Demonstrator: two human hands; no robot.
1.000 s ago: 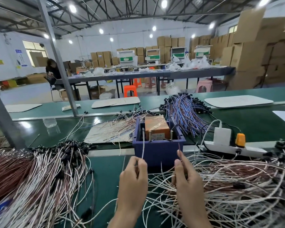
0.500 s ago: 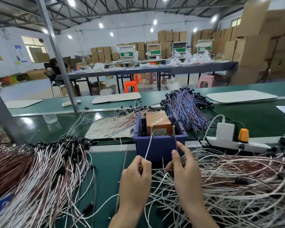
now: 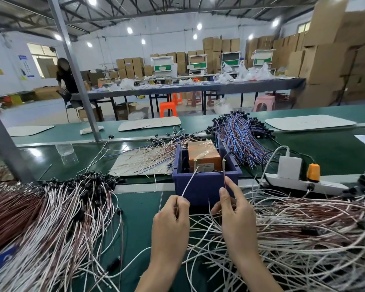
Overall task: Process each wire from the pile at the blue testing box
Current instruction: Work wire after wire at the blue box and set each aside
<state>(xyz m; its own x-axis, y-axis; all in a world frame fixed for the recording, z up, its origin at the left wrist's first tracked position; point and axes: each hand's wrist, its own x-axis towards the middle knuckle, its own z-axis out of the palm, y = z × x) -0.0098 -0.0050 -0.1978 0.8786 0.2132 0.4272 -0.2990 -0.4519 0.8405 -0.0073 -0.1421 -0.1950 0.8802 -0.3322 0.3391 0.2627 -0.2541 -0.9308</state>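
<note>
Pinching a white wire between thumb and forefinger, the left hand holds its tip up to the left metal post of the blue testing box. The right hand pinches a thin reddish wire below the right post. Both hands hover over a green work surface. The pile of white and brown wires lies tangled just to their right, and a second heap with black ends lies to their left. The box stands directly ahead, with an orange block inside it. A white power strip lies beside it on the right. Behind the box, a bundle of blue and violet wires fans out, and loose wires lie on a pale mat. Farther off stand a slanted grey post, a long table, orange and pink stools, and stacked cartons under ceiling lights.
</note>
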